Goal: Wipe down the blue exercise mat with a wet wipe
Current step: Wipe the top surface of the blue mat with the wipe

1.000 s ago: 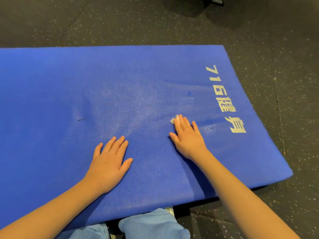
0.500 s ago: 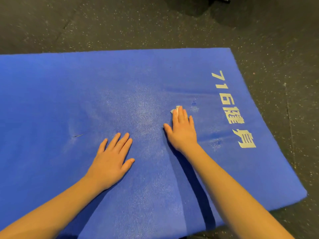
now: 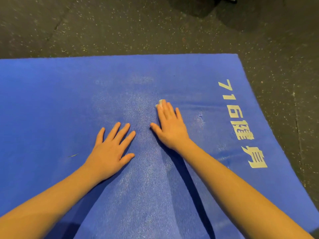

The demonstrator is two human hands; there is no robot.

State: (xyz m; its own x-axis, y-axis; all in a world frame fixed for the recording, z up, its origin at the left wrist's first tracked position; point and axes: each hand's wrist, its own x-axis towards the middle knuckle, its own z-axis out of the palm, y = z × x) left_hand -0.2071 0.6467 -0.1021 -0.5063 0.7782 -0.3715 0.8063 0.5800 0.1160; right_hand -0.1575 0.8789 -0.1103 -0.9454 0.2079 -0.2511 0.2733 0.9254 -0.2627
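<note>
I see mat (image 3: 51, 109) far edge & right corner on floor (image 3: 120, 28), bare blue ahead. Right hand (image 3: 170, 125) flat, fingers straight, pressing wipe (image 3: 160, 102) mid-mat; left hand (image 3: 110, 149) flat, fingers spread, on mat

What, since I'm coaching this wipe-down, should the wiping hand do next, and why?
Probably push the right hand, pressing the wet wipe flat, toward the far edge: the blue mat there looks matte and unwiped, while the left hand braces it flat.
</note>
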